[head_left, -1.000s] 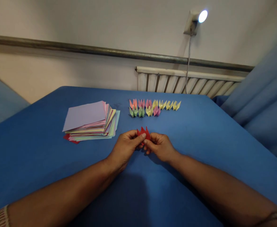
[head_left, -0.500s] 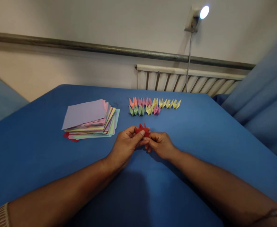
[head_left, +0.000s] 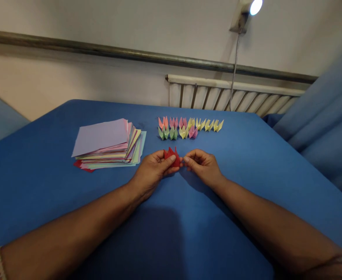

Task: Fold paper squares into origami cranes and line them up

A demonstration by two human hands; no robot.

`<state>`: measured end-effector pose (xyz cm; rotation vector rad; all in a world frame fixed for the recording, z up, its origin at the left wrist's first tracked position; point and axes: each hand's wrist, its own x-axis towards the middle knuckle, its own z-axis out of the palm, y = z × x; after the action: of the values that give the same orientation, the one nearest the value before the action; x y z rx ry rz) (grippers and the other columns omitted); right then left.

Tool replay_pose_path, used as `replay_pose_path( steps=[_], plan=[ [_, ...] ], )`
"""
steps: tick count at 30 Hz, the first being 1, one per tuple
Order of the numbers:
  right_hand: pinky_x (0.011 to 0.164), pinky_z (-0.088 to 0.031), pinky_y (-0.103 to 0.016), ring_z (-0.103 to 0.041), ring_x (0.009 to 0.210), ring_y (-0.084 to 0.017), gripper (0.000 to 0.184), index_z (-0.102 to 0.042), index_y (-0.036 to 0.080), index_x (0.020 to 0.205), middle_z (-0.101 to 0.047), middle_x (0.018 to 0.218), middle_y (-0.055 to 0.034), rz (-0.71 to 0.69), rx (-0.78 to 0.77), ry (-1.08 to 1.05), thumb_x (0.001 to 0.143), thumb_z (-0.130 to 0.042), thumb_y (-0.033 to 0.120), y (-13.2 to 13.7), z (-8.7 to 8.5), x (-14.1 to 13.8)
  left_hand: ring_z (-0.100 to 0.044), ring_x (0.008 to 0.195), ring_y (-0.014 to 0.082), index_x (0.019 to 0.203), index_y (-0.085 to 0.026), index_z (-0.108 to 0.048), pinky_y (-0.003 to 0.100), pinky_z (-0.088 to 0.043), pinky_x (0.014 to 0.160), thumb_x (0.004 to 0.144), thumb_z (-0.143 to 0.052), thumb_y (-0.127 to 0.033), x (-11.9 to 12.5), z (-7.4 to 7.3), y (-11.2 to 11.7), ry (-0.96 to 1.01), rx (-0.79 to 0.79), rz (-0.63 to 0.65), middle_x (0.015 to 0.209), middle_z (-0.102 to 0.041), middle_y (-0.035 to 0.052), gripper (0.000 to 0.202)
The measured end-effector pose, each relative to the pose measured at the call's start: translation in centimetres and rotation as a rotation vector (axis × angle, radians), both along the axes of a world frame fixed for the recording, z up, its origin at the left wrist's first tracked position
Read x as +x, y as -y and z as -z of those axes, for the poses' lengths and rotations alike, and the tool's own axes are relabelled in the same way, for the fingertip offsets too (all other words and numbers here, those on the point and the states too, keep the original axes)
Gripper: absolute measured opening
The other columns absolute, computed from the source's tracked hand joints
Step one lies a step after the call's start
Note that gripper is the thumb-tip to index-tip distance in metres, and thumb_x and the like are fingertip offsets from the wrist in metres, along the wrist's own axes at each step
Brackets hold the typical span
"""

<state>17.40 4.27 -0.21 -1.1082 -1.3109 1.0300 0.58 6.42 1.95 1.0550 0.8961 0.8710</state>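
Observation:
My left hand (head_left: 155,168) pinches a small red folded paper crane (head_left: 171,157) between thumb and fingers, its points upward. The thumb lies over its front, and the fingers behind it are partly hidden. Just to the right, my right hand (head_left: 203,165) is closed, with thumb and fingertips together and the other fingers curled. Its fingertips are close to the left hand's fingertips, and I see nothing between them. Beyond the hands stand two rows of small folded paper cranes (head_left: 183,132) in orange, pink, yellow and green.
A thick stack of coloured paper (head_left: 101,136), lilac on top, lies on the blue table (head_left: 232,155) at the left. Behind the table are a radiator (head_left: 200,81), a wall pipe (head_left: 130,53) and a lit plug-in lamp (head_left: 255,7) with a cord. A blue curtain (head_left: 331,116) hangs at the right.
My right hand has come away from the red paper crane, slightly to the right and up. The left hand still holds it, a little further left. The view has tilted slightly.

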Motion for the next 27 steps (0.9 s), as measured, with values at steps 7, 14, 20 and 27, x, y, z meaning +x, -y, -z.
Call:
replay_pose_path(
  steps=[7,14,20,27],
  plan=[
    [0.058,-0.051,-0.027,-0.059,0.055,-0.011,0.024,-0.062,0.020,0.075,-0.064,0.062,0.0023,-0.084,-0.008,-0.139,0.073,-0.071,0.042,0.13,-0.56,-0.31,-0.068,0.080,0.0153,0.091,-0.015,-0.070,0.025,-0.055,0.072,0.074,-0.074,-0.034,0.09,0.06,0.45,-0.035,-0.076,0.109,0.087,-0.072,0.0069,0.025],
    [0.058,-0.052,-0.026,-0.060,0.055,-0.011,0.026,-0.063,0.019,0.076,-0.064,0.062,0.0028,-0.137,-0.067,-0.172,0.071,-0.073,0.043,-0.12,-0.05,-0.11,-0.068,0.078,0.0153,0.088,-0.015,-0.071,0.024,-0.055,0.068,0.073,-0.074,-0.035,0.03,0.40,0.28,-0.053,-0.081,0.115,0.084,-0.072,0.0075,0.025],
    [0.059,-0.052,-0.027,-0.061,0.056,-0.011,0.024,-0.061,0.019,0.077,-0.064,0.064,0.0026,-0.167,-0.080,-0.169,0.072,-0.072,0.041,-0.31,0.28,0.01,-0.067,0.077,0.0157,0.085,-0.015,-0.071,0.025,-0.055,0.067,0.073,-0.074,-0.036,0.08,0.34,0.35,-0.076,-0.074,0.118,0.083,-0.072,0.0079,0.025],
    [0.069,-0.050,-0.030,-0.059,0.069,-0.013,0.019,-0.062,0.022,0.099,-0.063,0.081,-0.0009,-0.042,0.237,0.258,0.079,-0.063,0.023,0.16,-0.11,0.52,-0.062,0.067,0.0114,0.068,-0.015,-0.068,0.021,-0.051,0.064,0.073,-0.071,-0.034,0.32,0.19,0.72,-0.193,0.043,0.124,0.068,-0.066,0.0016,0.020]
  ],
)
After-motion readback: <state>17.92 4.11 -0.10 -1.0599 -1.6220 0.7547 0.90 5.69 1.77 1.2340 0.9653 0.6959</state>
